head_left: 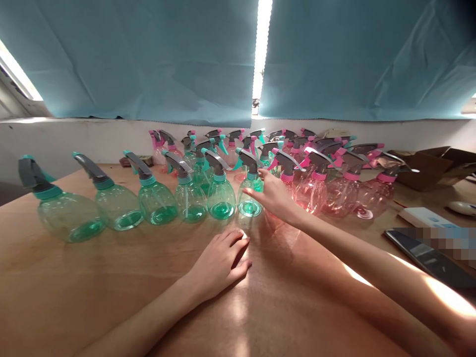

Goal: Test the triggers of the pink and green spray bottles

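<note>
A clear green spray bottle point(250, 207) with a grey and teal trigger head stands upright at the right end of the front green row. My right hand point(275, 195) is at its right side, thumb across the front of its upper body and fingers near the neck, partly hidden behind it. My left hand point(222, 260) rests palm down on the table in front of the bottles, fingers loosely bent and apart, holding nothing. Beside my right hand, a pink spray bottle point(287, 177) begins the pink front row, its body partly covered by my forearm.
Several green bottles point(192, 198) line the left front; several pink bottles point(342, 196) stand at right, with mixed ones point(231, 153) behind. A phone point(424, 255), white box point(424, 218), cardboard box point(427, 166) and mouse point(463, 208) lie right. Blue curtains point(167, 64) hang behind the table.
</note>
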Motion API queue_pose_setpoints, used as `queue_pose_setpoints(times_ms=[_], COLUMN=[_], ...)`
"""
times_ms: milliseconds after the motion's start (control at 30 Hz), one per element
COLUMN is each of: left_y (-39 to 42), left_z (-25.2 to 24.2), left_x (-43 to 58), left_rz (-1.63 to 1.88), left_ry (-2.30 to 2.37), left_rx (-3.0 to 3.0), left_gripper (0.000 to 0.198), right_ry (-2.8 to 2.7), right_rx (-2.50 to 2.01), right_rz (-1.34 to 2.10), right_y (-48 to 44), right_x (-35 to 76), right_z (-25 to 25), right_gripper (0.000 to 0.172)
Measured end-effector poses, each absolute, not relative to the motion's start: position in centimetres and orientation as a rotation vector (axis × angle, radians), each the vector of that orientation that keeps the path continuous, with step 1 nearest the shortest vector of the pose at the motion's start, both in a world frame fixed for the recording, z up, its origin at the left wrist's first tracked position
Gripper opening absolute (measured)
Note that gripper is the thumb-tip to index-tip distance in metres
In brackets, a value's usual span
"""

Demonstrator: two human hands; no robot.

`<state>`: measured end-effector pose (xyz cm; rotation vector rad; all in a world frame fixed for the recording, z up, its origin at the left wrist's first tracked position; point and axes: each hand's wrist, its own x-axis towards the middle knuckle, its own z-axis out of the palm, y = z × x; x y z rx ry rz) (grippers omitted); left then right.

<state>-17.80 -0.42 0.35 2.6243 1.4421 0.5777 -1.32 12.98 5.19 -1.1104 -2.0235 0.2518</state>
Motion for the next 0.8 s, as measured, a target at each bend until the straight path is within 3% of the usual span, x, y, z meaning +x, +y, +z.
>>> queue_pose_setpoints(times_ms=[133,267,333,700,800], left_y=[-0.3,-0.3,-0.3,0.1,-0.1], left_z=[0.3,0.4,0.5,0.9,1.5], left_x=[-17.9,-17.9,-17.9,-17.8,-17.5], left_rz=[0.571,0.548,0.553,0.629,0.655], left_ry=[1.44,1.448,1.446,1.451,1.483], left_rx=[2.639,2.633,2.635,2.621,2.565], left_gripper=[0.035,0.035,0.034,0.027,0.028], right_ry=[-2.039,-2.02,-1.974,-1.958,-1.959], right_rx=[-1.037,-1.127,-1.22,-1.363,-1.403], right_rz=[0.22,0.181,0.082,0.159,0.179], right_y=[10.3,8.0,7.8,12.2,12.9], right_x=[0.7,4.4,6.2,6.8,6.1], right_z=[5.3,5.7,5.8,4.9,4.7], right_gripper=[0.059,0.029,0.025,0.079,0.077])
